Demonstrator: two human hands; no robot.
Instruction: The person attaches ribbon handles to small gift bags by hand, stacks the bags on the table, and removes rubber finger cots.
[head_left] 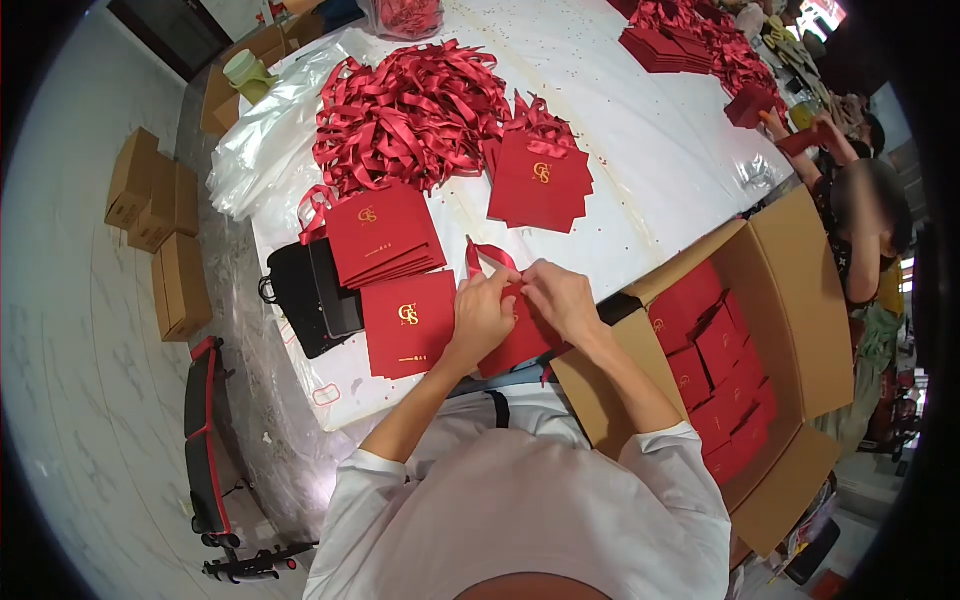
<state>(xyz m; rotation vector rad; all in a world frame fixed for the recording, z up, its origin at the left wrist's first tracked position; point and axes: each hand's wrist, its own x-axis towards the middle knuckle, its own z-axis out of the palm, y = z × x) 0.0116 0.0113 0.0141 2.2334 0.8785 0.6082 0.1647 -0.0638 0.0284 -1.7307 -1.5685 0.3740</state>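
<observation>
A small red paper bag (518,348) lies at the table's front edge, a loop of red ribbon (492,258) rising from its top. My left hand (484,318) is closed on the bag's top edge beside the ribbon. The fingers of my right hand (562,303) pinch at the same top edge, close to the left fingertips. What exactly is between the right fingertips is hidden. Left of my hands sits a stack of flat red bags (410,325) with gold print, and another stack (380,235) lies just behind it.
A large heap of red ribbons (410,115) and a further bag stack (540,180) stand behind. A phone (335,290) and black pouch (293,290) lie left. An open carton (800,340) holds red bags (715,370) at right. Another person (870,215) works at the far right.
</observation>
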